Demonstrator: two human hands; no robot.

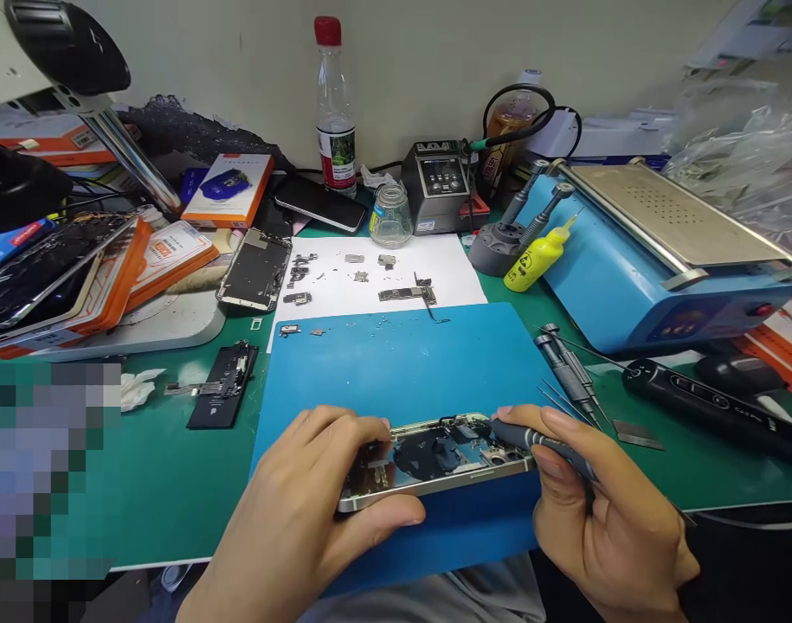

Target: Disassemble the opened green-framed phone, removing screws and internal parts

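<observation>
My left hand (305, 493) grips the left end of an opened phone housing (428, 459), fingers over the far edge and thumb along the near side. The housing is tilted above the blue mat (396, 372), with its bare inside showing. In my right hand (603, 510) is a dark grey tool handle (544, 446) with pale rings, like a screwdriver's. Its rounded end is at the housing's right end, by the camera opening; I cannot tell whether it presses there. The right fingers wrap round the handle, and the tool's other end is mostly hidden.
Small parts and a logic board (402, 294) lie on white paper (344, 285). A battery (217, 389) and phone screen (256, 268) are left. Right stand a blue heating machine (603, 251), yellow bottle (538, 260), screwdrivers (568, 368) and black pen-shaped tool (713, 407). A glass jar (391, 216) stands behind.
</observation>
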